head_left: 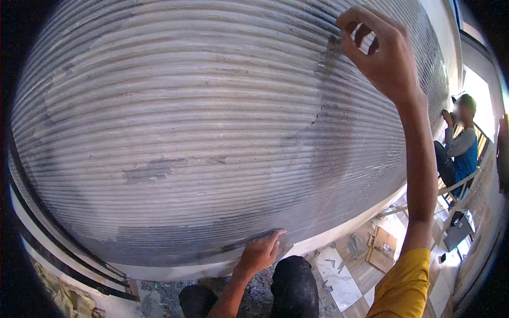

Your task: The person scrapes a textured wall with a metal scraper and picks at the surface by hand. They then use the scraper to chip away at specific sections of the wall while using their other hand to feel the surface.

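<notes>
A ribbed grey wall panel [212,116], streaked with whitish coating and darker bare patches, fills most of the view. My right hand [379,53] is raised at the upper right, its thumb and fingertips closed together in a ring against the ribs. What sits in that pinch, if anything, I cannot make out. Low in the middle, my left hand [260,254] is beside the panel's bottom edge. Its fingers are curled and bunched, pointing right, and their inner side is hidden. A dark smear runs down the panel to the left of my right forearm.
Another person [461,143] sits at the far right by the wall, hands raised to it. Flattened cardboard [382,249] lies on the tiled floor [336,275] among scraps. A grey box [458,231] is further right. Dark rails [69,259] edge the lower left.
</notes>
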Demonstrator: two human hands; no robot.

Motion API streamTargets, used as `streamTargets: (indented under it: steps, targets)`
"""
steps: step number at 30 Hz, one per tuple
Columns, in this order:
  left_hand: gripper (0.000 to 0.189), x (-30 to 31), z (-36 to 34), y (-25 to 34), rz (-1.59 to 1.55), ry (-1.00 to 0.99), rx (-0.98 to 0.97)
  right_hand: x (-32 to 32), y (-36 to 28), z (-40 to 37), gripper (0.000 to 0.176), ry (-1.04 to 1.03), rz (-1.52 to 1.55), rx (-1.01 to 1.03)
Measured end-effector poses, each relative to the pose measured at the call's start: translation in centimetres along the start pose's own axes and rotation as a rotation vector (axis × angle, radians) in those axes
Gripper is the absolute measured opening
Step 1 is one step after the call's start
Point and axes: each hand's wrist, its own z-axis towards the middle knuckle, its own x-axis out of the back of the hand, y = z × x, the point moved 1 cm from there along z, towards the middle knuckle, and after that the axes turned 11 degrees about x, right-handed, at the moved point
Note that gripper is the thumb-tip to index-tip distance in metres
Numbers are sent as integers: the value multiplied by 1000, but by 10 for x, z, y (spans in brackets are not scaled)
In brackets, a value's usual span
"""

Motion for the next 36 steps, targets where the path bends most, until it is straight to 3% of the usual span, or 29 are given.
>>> streamTargets:
  steps: [5,8,20,30,32,36]
  targets:
    - [35,1,1,1,-19,-67,70,-9,-6,4,13,54,-254,152]
    - [36,-2,1,-1,-6,47,-69,-4,-7,7,16,-46,-336,236]
    - [36,-5,0,-5,-12,8,-28,-5,-4,11,18,-66,-437,367]
    - [35,4,1,7,21,-49,24,-5,9,16,24,-49,-208,364]
    - [35,5,0,7,18,-74,59,-11,23,10,22,-68,-89,220]
    - [35,1,0,3,15,-43,26,-21,39,-5,12,43,-73,285]
